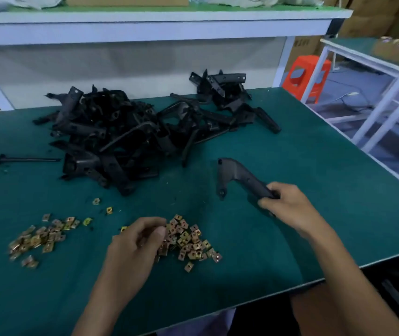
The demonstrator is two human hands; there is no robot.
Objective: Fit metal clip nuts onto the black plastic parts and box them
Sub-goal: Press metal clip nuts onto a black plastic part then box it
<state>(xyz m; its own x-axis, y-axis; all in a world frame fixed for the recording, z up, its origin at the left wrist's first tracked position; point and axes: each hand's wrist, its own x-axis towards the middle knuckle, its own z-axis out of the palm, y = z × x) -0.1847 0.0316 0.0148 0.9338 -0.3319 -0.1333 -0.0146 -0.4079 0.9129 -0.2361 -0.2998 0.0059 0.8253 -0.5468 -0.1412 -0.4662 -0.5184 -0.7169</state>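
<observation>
Left hand [140, 241] curled over clip nuts [191, 241], grasp unclear; right hand [288, 204] grips black part [237, 175].

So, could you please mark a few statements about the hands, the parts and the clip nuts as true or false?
1. The right hand grips one end of a black plastic part. True.
2. The left hand rests on the pile of black parts. False: the left hand is at the nearer heap of clip nuts, fingers curled, apart from the pile of black parts.
3. Clip nuts lie in two heaps on the green mat. True: the second heap lies further left.
4. The orange stool stands on the green mat. False: the orange stool stands on the floor beyond it.
</observation>
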